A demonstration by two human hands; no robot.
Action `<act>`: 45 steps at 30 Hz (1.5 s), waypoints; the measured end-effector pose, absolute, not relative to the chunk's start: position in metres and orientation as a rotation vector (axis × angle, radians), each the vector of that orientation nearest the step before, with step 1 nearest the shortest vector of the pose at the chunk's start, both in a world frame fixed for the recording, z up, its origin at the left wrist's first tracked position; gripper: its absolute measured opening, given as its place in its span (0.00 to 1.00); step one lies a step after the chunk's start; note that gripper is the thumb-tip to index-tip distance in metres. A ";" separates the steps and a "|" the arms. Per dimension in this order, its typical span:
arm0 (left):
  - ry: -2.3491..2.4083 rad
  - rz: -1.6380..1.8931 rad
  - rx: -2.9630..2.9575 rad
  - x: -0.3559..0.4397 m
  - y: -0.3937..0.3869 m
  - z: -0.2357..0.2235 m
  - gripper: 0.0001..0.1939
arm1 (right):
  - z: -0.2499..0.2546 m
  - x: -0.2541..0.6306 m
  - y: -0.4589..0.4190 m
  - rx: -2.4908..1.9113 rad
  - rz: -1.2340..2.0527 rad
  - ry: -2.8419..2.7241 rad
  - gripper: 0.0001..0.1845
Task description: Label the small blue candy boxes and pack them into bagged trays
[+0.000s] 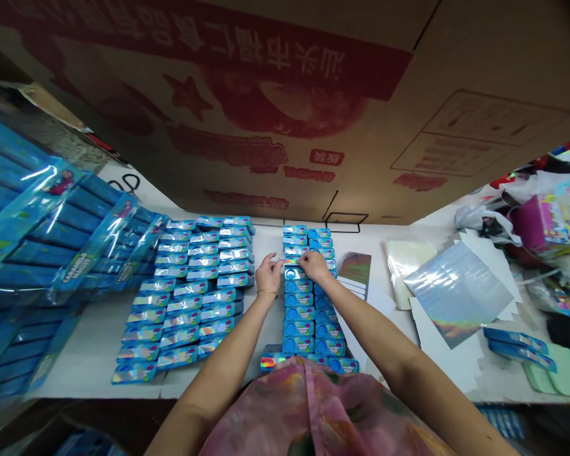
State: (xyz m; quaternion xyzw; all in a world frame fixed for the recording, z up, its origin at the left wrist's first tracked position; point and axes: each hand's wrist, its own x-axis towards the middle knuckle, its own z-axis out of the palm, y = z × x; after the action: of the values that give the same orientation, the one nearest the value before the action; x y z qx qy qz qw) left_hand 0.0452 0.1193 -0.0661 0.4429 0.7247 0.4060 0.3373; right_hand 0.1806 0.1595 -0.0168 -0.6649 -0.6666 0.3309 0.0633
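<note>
My left hand [268, 273] and my right hand [314, 266] meet over the upper part of a double column of small blue boxes [298, 320]. The fingertips of both hands pinch a thin holographic strip [290, 259] lying at a box in that column. The fingers partly hide the boxes beneath them. A gold bangle [267, 292] circles my left wrist. Further left, several rows of similar blue boxes with shiny labels [185, 297] lie overlapping on the white table [85, 354].
A large printed cardboard carton [266, 107] hangs over the far side of the table. Plastic-wrapped packs of blue tubes [52, 215] are piled at left, with black scissors [124, 183] behind them. Holographic sheets [458, 292] and a heap of bags and packaging [536, 221] lie at right.
</note>
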 end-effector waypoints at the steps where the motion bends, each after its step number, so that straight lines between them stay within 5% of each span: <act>1: 1.904 1.039 1.163 0.045 0.120 -0.068 0.19 | -0.018 0.180 0.160 -2.024 0.987 -2.027 0.08; 19: 1.875 0.753 1.448 0.046 0.112 -0.073 0.21 | 0.017 0.191 0.135 -1.838 0.555 -2.810 0.19; 24: 1.763 0.956 1.441 0.058 0.110 -0.048 0.16 | 0.038 0.278 0.130 -2.091 0.446 -2.124 0.18; 29: 1.333 0.756 1.155 0.126 0.095 -0.028 0.15 | 0.004 0.330 0.095 -2.132 0.881 -1.411 0.31; 33: 1.070 0.647 0.829 0.172 0.080 -0.028 0.16 | -0.022 0.324 0.062 -1.825 0.992 -0.923 0.30; 38: 1.113 0.734 0.655 0.174 0.071 -0.031 0.15 | 0.002 0.323 0.044 -1.890 0.545 -1.587 0.18; 45: 1.010 0.720 0.688 0.153 0.070 -0.011 0.20 | 0.027 0.311 0.082 -1.480 0.159 -2.717 0.18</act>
State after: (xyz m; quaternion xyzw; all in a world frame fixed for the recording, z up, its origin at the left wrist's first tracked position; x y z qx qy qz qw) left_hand 0.1535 0.0705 -0.0105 0.3158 0.4639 0.3304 0.7589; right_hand 0.3109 0.0820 0.0274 -0.4775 -0.8769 0.0513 0.0219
